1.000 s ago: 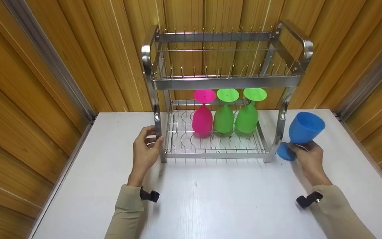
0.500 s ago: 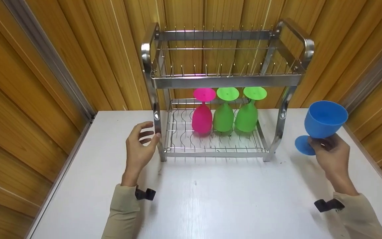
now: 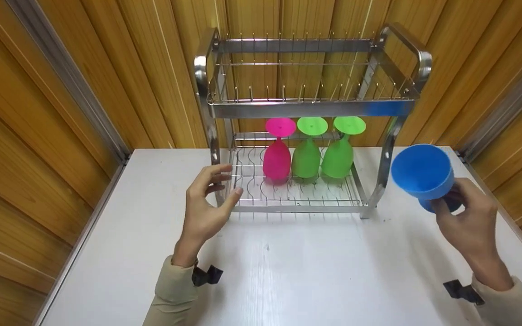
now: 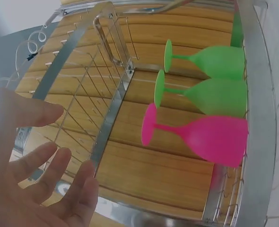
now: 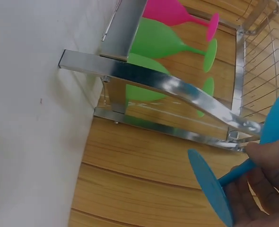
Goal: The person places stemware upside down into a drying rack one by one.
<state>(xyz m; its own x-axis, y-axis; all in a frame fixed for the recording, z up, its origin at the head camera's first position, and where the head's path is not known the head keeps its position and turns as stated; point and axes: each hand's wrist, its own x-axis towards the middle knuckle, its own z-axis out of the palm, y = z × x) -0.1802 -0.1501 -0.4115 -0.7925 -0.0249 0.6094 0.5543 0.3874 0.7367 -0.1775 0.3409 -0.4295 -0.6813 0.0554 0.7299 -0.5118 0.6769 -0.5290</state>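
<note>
My right hand [image 3: 471, 219] pinches a blue goblet [image 3: 422, 170] by its stem, off the table to the right of the rack. The cup tilts toward me; in the right wrist view its round foot [image 5: 209, 187] shows below the fingers. My left hand [image 3: 209, 203] is beside the rack's front left leg, fingers spread and curved, holding nothing. A metal two-tier dish rack [image 3: 311, 109] stands at the back. On its lower shelf a pink goblet [image 3: 277, 159] and two green goblets, the middle one [image 3: 306, 158] and the right one [image 3: 338, 158], stand upside down in a row.
The white table [image 3: 288, 271] reaches to wood-look panel walls [image 3: 52, 136] behind and at both sides. Thin upright wires [image 3: 304, 93] line the rack's upper tier, and curved metal handles [image 3: 413, 54] rise at its ends.
My right hand has lifted the blue goblet, carried it right, then turned its mouth toward me and back left. My left hand has come off the rack's leg and shifted slightly right again.
</note>
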